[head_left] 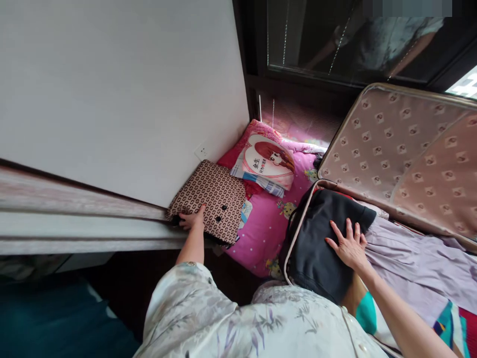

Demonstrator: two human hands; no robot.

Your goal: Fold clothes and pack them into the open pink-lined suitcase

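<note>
The bag (214, 201) lies on the bed (261, 223), left of the open suitcase (402, 164). Folded clothes (320, 238) lie in the suitcase.

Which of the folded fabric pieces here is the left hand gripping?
The brown patterned piece with two black buttons, lying by the wall. The left hand grips its lower edge. The black garment in the suitcase lies under the right hand, pressed flat.
</note>
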